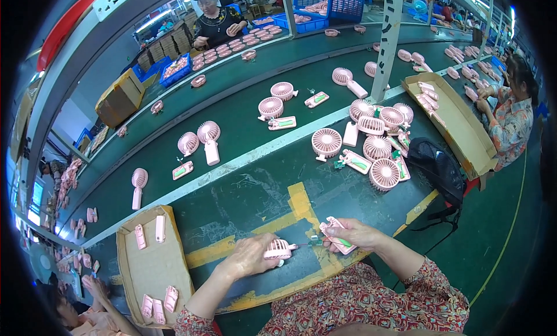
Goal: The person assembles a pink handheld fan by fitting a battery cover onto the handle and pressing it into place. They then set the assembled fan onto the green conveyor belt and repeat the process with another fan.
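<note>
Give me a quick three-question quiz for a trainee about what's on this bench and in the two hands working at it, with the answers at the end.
1. True or false: the right hand holds a pink handle piece with green showing on it.
2. What is in the left hand?
A. A black bag
B. A slatted pink fan head
C. A blue crate
3. Fill the gap: the cardboard tray on the person's left holds ___ pink pieces.

Key:
1. True.
2. B.
3. Five: two near the far end and three near the close end.
</note>
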### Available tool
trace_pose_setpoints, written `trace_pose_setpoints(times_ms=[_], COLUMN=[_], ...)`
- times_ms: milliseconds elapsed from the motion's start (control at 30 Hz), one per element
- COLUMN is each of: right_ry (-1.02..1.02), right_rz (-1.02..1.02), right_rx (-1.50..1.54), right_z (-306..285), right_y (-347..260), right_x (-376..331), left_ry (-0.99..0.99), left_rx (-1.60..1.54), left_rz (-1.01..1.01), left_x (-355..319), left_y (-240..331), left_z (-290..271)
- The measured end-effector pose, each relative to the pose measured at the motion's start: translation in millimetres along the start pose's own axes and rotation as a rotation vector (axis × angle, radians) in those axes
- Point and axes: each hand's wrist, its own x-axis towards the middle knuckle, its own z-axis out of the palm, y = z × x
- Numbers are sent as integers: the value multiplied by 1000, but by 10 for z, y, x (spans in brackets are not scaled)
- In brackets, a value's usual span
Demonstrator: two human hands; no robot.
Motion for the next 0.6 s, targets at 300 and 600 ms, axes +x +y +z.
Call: trace_pose_setpoints(times_ms=[300,600], right_ry=[-288,-111], right_rz=[103,-26], right_rx=[-161,77], right_z=[241,481], right_y=[162,-44], right_x=[33,140], left_ry=[518,519], left_rx=[-1235,-1077], left_rz=[86,22], left_x=[27,335], left_y=[-22,32], left_z=[133,-11])
